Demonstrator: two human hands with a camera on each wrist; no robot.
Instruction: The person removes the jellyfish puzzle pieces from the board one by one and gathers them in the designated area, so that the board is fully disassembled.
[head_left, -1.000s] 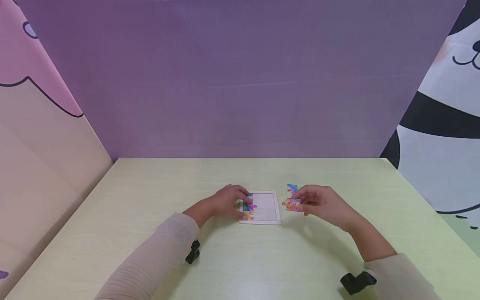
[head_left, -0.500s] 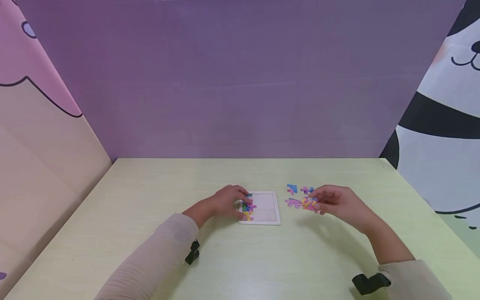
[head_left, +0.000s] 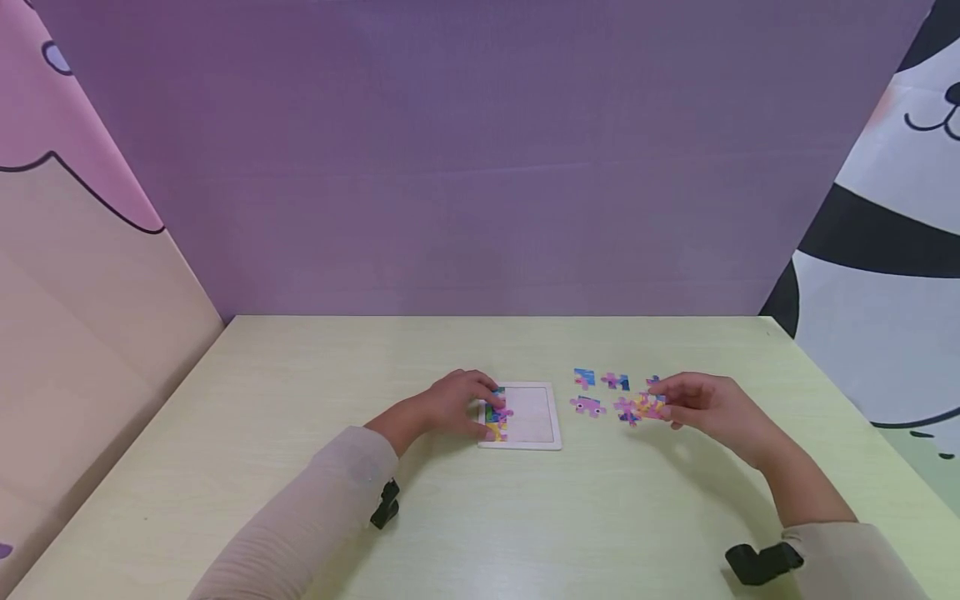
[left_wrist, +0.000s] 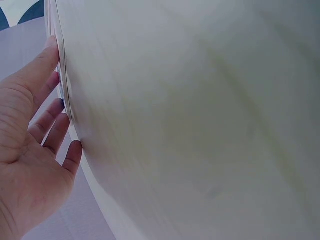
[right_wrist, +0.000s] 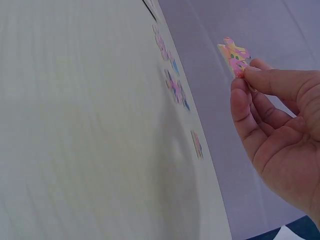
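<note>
Right hand [head_left: 708, 406] moved right pinching 1 puzzle piece [head_left: 647, 406]; left hand [head_left: 457, 403] relaxed on tray [head_left: 534, 414].

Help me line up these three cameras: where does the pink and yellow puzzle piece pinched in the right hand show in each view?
Head: pink and yellow puzzle piece right of centre, at the right hand fingertips.
Left wrist: not in it.
Right wrist: upper right, above the fingers.
Shared landmark: pale green tabletop.
</note>
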